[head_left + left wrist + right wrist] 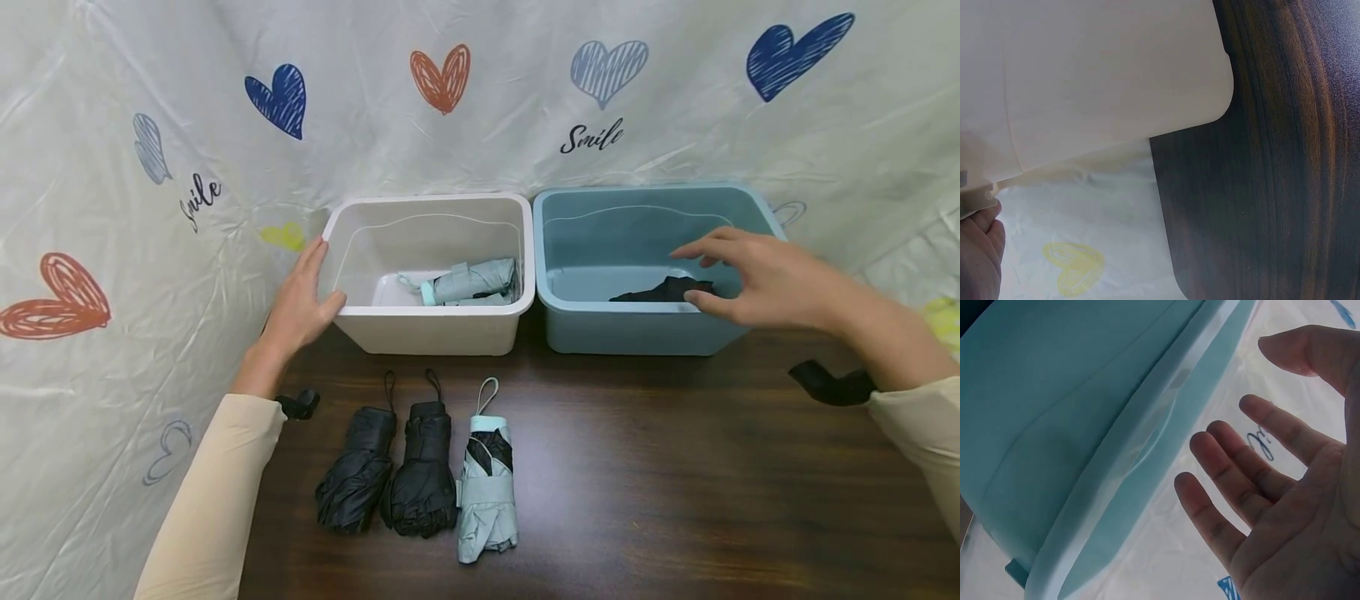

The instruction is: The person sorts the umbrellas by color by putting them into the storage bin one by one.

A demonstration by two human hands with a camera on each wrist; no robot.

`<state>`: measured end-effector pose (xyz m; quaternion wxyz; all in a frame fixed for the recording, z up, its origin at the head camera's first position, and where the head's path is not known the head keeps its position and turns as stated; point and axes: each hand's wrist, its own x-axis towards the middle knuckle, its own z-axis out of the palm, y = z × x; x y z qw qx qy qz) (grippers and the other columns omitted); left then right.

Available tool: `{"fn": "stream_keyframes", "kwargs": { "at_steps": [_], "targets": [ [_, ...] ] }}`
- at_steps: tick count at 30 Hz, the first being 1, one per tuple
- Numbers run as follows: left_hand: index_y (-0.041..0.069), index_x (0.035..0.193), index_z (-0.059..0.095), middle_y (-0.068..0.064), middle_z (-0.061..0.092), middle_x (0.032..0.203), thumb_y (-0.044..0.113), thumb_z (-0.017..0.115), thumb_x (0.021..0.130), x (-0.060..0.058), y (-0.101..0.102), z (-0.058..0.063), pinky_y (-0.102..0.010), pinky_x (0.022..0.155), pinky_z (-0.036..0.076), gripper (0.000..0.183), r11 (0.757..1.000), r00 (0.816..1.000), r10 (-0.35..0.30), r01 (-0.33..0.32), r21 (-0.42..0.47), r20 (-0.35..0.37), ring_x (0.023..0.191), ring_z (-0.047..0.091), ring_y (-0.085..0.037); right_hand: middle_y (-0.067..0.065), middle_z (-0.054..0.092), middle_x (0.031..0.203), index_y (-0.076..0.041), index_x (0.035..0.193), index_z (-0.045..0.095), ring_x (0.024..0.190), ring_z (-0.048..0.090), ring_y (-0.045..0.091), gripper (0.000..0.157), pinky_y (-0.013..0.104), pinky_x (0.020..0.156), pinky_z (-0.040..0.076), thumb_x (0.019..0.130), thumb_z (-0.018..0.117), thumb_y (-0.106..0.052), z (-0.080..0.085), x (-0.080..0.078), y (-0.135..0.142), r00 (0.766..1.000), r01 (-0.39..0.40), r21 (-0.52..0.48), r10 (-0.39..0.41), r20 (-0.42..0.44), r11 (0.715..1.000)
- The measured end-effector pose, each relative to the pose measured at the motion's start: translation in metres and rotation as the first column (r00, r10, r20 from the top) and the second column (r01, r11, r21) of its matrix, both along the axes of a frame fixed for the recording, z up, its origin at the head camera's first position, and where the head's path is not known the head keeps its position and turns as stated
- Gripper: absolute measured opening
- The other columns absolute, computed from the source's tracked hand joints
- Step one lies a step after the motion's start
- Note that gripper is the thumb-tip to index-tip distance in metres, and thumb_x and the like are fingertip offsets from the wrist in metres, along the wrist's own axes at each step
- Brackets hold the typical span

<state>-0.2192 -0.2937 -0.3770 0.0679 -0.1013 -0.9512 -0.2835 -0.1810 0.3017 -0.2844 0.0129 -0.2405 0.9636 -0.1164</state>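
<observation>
My left hand (300,292) grips the left front corner of a white plastic bin (435,333), its thumb by the front rim. In the left wrist view its fingers (986,228) bend at the rim. A pale green folded umbrella (480,281) lies inside, with more pale green fabric beside it. Over the right part of a blue bin (622,329) hovers my right hand (772,279), fingers spread and holding nothing. Beneath it a black folded bundle (660,289) lies in that bin, partly hidden by the front wall.
On the dark wooden table (675,483), in front of the white bin, lie a black folded umbrella (356,471), a second black umbrella (423,471) and a pale green umbrella (487,492), side by side. A white cloth with printed hearts (442,79) hangs behind the bins.
</observation>
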Motion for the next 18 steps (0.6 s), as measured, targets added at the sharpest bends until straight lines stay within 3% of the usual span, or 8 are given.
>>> {"fn": "stream_keyframes", "kwargs": {
  "at_steps": [8,13,18],
  "targets": [
    [0.001,0.168,0.024,-0.016,0.020,0.178,0.023,0.055,0.092,0.000,0.000,-0.001,-0.067,0.127,0.025,0.085,1.000,1.000,0.000,0.000,-0.004,-0.009,0.163,0.023,-0.043,0.016,0.065,0.133,-0.014,0.142,0.066,0.112,0.067,0.032,0.057,0.046,0.071,0.056,0.089,0.083,-0.025,-0.004,0.012,-0.006,0.999,-0.007,-0.055,0.005,-0.045,0.998],
    [0.001,0.167,0.024,-0.017,0.020,0.177,0.023,0.055,0.092,0.000,0.000,0.000,-0.068,0.127,0.025,0.084,1.000,1.000,-0.002,0.002,-0.005,-0.012,0.163,0.023,-0.043,0.018,0.064,0.135,-0.012,0.144,0.064,0.112,0.068,0.035,0.060,0.056,0.077,0.060,0.088,0.083,-0.024,-0.010,0.019,-0.006,0.999,-0.011,-0.081,0.007,-0.052,0.997],
    [0.001,0.168,0.024,-0.017,0.021,0.177,0.022,0.055,0.093,0.000,0.000,-0.001,-0.068,0.127,0.026,0.084,1.000,1.000,-0.003,0.003,-0.005,-0.013,0.163,0.024,-0.044,0.018,0.062,0.139,-0.013,0.145,0.063,0.113,0.068,0.037,0.060,0.060,0.079,0.057,0.090,0.082,-0.023,-0.015,0.024,-0.005,0.998,-0.017,-0.102,0.010,-0.068,0.995]
  ]
}}
